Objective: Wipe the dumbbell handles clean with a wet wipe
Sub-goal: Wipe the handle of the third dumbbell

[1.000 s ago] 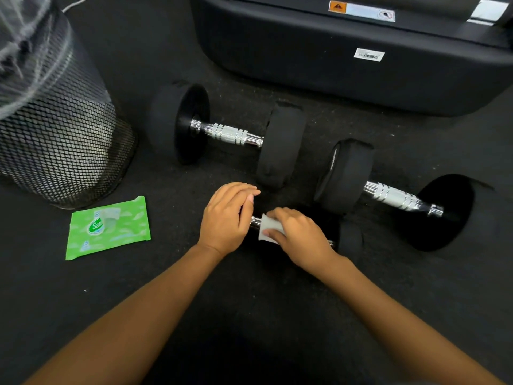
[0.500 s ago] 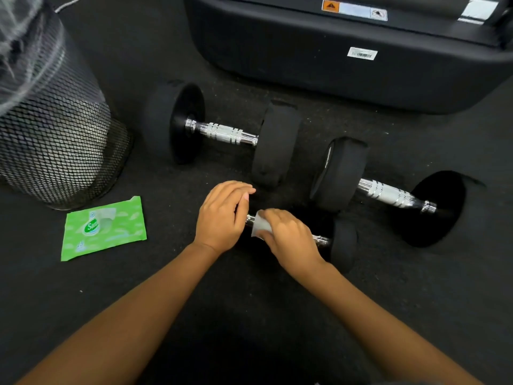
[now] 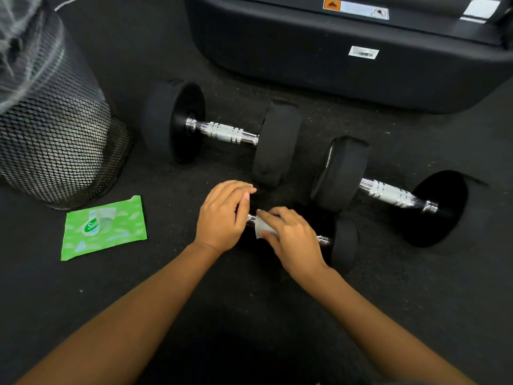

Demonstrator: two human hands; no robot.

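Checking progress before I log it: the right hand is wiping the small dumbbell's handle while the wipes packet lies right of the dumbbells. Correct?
Not quite. The head view shows the green wipes packet left of the dumbbells, beside the mesh bin. The right hand does hold the wipe on the small dumbbell's handle.

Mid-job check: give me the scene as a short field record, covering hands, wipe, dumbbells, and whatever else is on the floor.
left hand: curled over the left end of the small dumbbell
right hand: pressing the wet wipe around the small dumbbell's chrome handle
wipe position: near the handle's left end
handle exposed: short stretch by the right weight
large dumbbell, rear left: on floor, untouched
large dumbbell, right: on floor, untouched
wipes packet: green, flat on floor, left of the hands
mesh bin: far left, lined with plastic
black machine base: behind the dumbbells
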